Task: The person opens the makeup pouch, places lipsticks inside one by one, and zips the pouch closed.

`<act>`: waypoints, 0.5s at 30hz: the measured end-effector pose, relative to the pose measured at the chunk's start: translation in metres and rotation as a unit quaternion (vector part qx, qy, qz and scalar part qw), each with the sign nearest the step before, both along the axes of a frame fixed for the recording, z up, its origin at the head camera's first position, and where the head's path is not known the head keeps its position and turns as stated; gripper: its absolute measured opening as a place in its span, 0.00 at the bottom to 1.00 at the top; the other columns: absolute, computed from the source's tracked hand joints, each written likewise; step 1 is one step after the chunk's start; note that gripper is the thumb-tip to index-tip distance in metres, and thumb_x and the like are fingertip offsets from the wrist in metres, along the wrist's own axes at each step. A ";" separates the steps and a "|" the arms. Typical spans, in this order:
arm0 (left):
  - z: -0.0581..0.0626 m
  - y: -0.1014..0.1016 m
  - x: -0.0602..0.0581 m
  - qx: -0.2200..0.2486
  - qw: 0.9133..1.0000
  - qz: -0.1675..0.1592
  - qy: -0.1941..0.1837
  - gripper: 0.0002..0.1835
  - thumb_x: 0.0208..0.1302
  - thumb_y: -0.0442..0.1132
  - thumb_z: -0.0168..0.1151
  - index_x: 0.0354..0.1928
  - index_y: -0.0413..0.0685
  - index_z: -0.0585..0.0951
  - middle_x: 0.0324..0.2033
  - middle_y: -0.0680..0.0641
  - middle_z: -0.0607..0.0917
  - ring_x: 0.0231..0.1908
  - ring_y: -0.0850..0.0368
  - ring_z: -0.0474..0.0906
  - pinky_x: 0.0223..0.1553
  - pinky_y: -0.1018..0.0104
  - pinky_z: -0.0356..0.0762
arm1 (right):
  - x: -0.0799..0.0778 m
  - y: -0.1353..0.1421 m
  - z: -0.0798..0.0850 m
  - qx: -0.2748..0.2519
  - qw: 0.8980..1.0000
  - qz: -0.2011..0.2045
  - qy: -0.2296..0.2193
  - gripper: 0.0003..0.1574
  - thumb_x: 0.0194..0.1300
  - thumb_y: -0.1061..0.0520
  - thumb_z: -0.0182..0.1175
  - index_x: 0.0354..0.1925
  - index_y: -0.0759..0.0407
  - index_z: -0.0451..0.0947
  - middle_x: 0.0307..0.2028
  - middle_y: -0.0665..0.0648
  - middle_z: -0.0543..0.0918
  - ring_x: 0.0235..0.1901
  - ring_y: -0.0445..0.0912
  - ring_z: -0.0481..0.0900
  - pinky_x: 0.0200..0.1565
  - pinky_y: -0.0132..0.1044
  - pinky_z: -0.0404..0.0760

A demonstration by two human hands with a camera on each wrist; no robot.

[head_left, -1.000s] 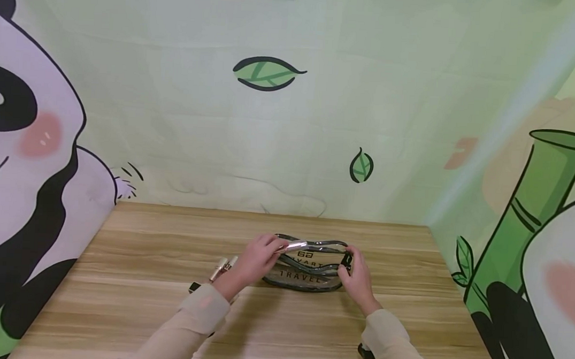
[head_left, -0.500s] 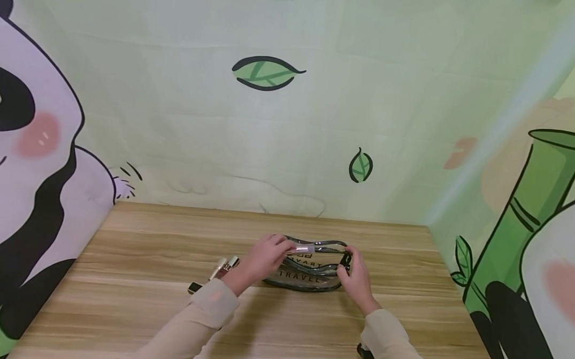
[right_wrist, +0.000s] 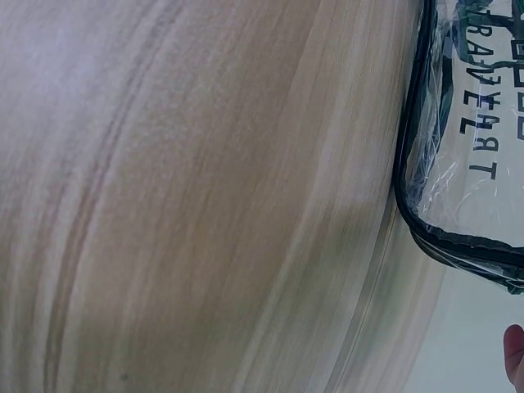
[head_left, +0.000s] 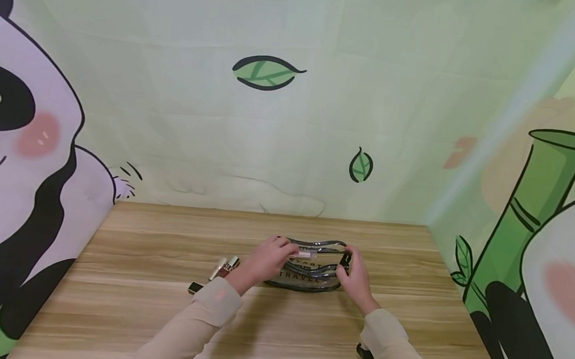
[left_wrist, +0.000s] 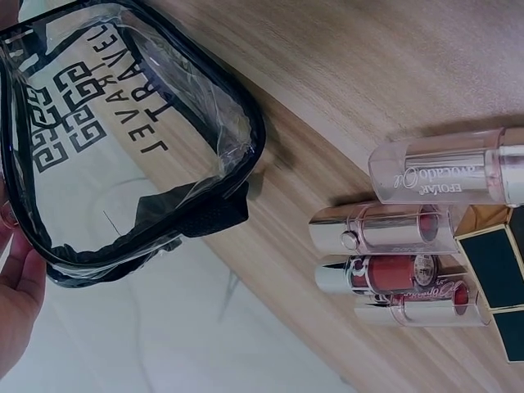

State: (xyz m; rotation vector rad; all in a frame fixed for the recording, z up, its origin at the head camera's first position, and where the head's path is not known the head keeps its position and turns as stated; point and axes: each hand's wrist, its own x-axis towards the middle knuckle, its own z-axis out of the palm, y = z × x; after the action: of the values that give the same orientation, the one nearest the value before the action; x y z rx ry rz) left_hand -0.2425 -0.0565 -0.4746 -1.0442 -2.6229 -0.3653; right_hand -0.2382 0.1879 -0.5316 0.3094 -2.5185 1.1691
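A clear cosmetic bag (head_left: 299,283) with black trim and "TRAVEL" lettering stands on the table, its top gaping. My left hand (head_left: 268,260) pinches a slim, pale pink and clear lip gloss tube (head_left: 307,254), lying across the bag's mouth. At the bag's right end, my right hand (head_left: 357,279) grips the rim beside a black tab, thumb in front and fingers behind. The left wrist view has the bag (left_wrist: 246,123) at upper left, with fingers (left_wrist: 24,278) on its rim. In the right wrist view, a fingertip (right_wrist: 514,348) shows below the bag (right_wrist: 483,209).
Several lip gloss tubes (left_wrist: 381,274) with silver caps and clear or red bodies lie left of the bag, near dark boxes (left_wrist: 495,258) edged in gold. A small black object (head_left: 365,353) is by the right sleeve. A printed cloth wall (head_left: 289,147) rises behind the table.
My left hand has moved right and slightly down with the lip gloss tube, bringing it lower at the bag's mouth. My right hand has kept its grip on the rim.
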 end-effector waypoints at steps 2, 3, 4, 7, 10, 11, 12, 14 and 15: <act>0.001 0.000 0.000 -0.009 1.000 0.002 -0.006 0.12 0.57 0.35 0.56 0.43 0.53 0.76 0.38 0.52 0.79 0.40 0.56 0.74 0.45 0.64 0.73 | 0.000 0.000 0.000 0.000 1.000 0.000 -0.001 0.31 0.48 0.62 0.51 0.54 0.68 0.62 0.51 0.67 0.70 0.52 0.59 0.68 0.54 0.54 0.67; 0.001 0.001 0.000 -0.012 1.000 0.002 -0.008 0.12 0.56 0.35 0.57 0.43 0.53 0.76 0.38 0.52 0.79 0.40 0.56 0.74 0.46 0.64 0.72 | 0.000 0.000 0.000 0.001 1.000 0.001 -0.003 0.31 0.48 0.62 0.51 0.54 0.68 0.61 0.51 0.67 0.70 0.52 0.59 0.68 0.54 0.54 0.67; 0.002 0.001 0.000 -0.016 1.000 0.002 -0.010 0.12 0.56 0.34 0.57 0.43 0.53 0.76 0.38 0.52 0.79 0.40 0.57 0.74 0.46 0.64 0.72 | 0.000 0.000 0.001 0.001 1.000 0.001 -0.003 0.31 0.48 0.62 0.51 0.54 0.68 0.62 0.51 0.67 0.70 0.52 0.59 0.68 0.54 0.54 0.67; 0.002 0.001 0.000 -0.027 1.000 0.002 -0.007 0.12 0.56 0.34 0.57 0.43 0.54 0.76 0.38 0.52 0.79 0.40 0.58 0.74 0.47 0.65 0.71 | 0.001 0.000 0.001 0.000 1.000 -0.001 -0.004 0.31 0.48 0.62 0.51 0.53 0.67 0.62 0.51 0.67 0.70 0.51 0.59 0.69 0.53 0.54 0.68; 0.001 0.002 -0.001 -0.037 0.999 0.003 0.006 0.11 0.56 0.34 0.56 0.42 0.54 0.76 0.38 0.53 0.79 0.40 0.58 0.75 0.46 0.65 0.72 | 0.001 -0.001 0.001 -0.001 1.000 -0.002 -0.005 0.31 0.48 0.61 0.51 0.54 0.67 0.62 0.51 0.67 0.70 0.51 0.59 0.69 0.52 0.54 0.68; 0.001 0.003 -0.002 -0.040 0.999 0.003 0.011 0.11 0.56 0.34 0.57 0.42 0.54 0.76 0.37 0.53 0.80 0.40 0.58 0.75 0.46 0.65 0.72 | 0.001 -0.001 0.001 -0.001 1.000 -0.003 -0.005 0.31 0.48 0.61 0.51 0.54 0.67 0.62 0.51 0.67 0.70 0.51 0.59 0.69 0.52 0.54 0.68; 0.001 0.003 -0.002 -0.043 0.999 0.004 0.015 0.11 0.56 0.34 0.56 0.42 0.54 0.76 0.37 0.53 0.80 0.40 0.58 0.75 0.46 0.66 0.72 | 0.001 0.000 0.001 -0.001 1.000 -0.003 -0.006 0.31 0.48 0.62 0.51 0.54 0.67 0.62 0.51 0.67 0.70 0.51 0.58 0.69 0.52 0.54 0.68; 0.001 0.004 -0.003 -0.048 0.999 0.007 0.021 0.10 0.57 0.34 0.56 0.41 0.54 0.77 0.37 0.53 0.80 0.40 0.59 0.75 0.46 0.66 0.72 | 0.001 0.000 0.001 -0.002 1.000 -0.004 -0.010 0.31 0.48 0.62 0.51 0.54 0.66 0.62 0.51 0.66 0.70 0.51 0.58 0.68 0.53 0.54 0.67; 0.000 0.005 -0.003 -0.048 0.999 0.008 0.024 0.10 0.57 0.34 0.56 0.41 0.54 0.77 0.37 0.53 0.80 0.39 0.58 0.75 0.45 0.65 0.73 | 0.000 0.000 0.001 -0.002 1.000 -0.004 -0.011 0.31 0.48 0.62 0.51 0.54 0.66 0.62 0.51 0.66 0.70 0.51 0.58 0.68 0.53 0.54 0.67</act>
State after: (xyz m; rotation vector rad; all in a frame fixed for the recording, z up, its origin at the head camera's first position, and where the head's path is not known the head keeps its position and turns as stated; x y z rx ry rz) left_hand -0.2453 -0.0518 -0.4742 -1.0475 -2.6278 -0.2104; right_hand -0.2378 0.1875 -0.5305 0.2871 -2.5325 1.1816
